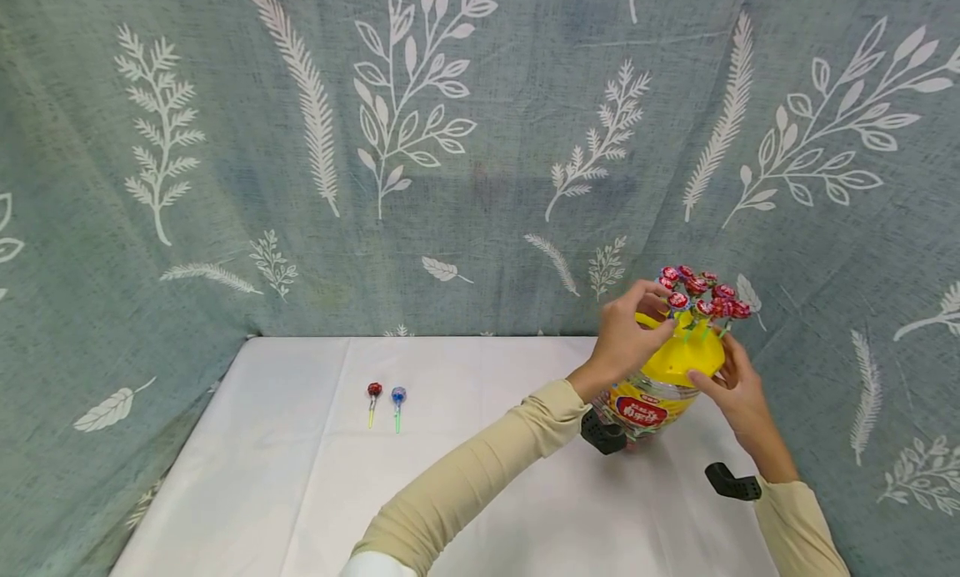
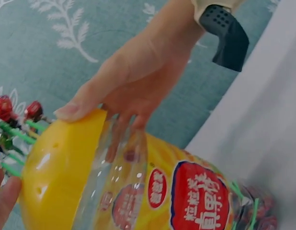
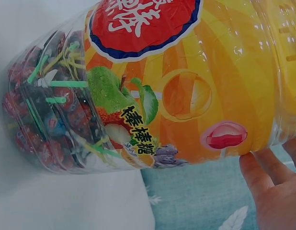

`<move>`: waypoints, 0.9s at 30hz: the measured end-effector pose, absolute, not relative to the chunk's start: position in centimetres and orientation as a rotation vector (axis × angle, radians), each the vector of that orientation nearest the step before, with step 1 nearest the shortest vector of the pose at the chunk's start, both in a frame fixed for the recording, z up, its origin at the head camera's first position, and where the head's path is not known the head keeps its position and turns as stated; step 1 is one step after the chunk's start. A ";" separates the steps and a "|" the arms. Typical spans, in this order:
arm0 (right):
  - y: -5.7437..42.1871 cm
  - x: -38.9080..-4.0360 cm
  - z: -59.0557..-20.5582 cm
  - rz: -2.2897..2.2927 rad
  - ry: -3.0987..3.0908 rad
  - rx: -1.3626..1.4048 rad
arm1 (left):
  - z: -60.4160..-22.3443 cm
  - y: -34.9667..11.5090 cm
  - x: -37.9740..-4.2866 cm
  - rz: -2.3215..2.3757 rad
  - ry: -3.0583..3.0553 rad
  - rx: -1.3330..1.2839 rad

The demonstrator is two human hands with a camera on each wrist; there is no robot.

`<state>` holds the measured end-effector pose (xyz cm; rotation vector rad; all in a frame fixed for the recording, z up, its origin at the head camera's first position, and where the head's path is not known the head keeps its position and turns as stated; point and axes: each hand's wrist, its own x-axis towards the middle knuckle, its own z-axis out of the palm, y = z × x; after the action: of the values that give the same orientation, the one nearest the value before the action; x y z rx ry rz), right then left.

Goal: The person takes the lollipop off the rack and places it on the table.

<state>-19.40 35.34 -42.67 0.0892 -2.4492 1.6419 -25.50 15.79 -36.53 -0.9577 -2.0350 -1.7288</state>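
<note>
A clear plastic candy jar (image 1: 647, 406) with a yellow-orange wrapper stands tilted on the table's right side. Its domed yellow lid (image 2: 62, 167) carries a bunch of upright red-wrapped lollipops (image 1: 722, 306) on green sticks. At the bunch's left side, my left hand (image 1: 630, 331) pinches a lollipop (image 1: 678, 300) between thumb and fingers, close over the lid. My right hand (image 1: 738, 398) grips the jar from the right, thumb on the lid and fingers round behind. Through the jar's clear lower part, more lollipops (image 3: 52, 124) show inside.
On the white tabletop (image 1: 262, 477), left of the arms, lie a red lollipop (image 1: 374, 390) and a blue lollipop (image 1: 398, 396), side by side. A grey-green curtain (image 1: 480, 268) with white leaf prints hangs behind the table and along both sides.
</note>
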 end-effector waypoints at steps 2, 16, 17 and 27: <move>35.4 -19.4 -42.7 1.641 -2.447 0.087 | -36.5 16.1 -25.4 -1.704 -2.037 -0.946; 35.2 -19.5 -42.7 1.640 -2.452 0.071 | -35.7 16.6 -25.3 -1.691 -2.003 -0.921; 35.2 -19.6 -42.7 1.640 -2.454 0.070 | -35.6 16.5 -25.2 -1.689 -1.992 -0.919; 35.4 -19.5 -42.9 1.640 -2.444 0.070 | -33.8 15.2 -25.0 -1.729 -1.900 -0.947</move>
<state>-19.51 35.36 -42.94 0.0702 -2.4436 1.6398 -24.97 15.16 -33.83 -0.9466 -1.9002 -1.7294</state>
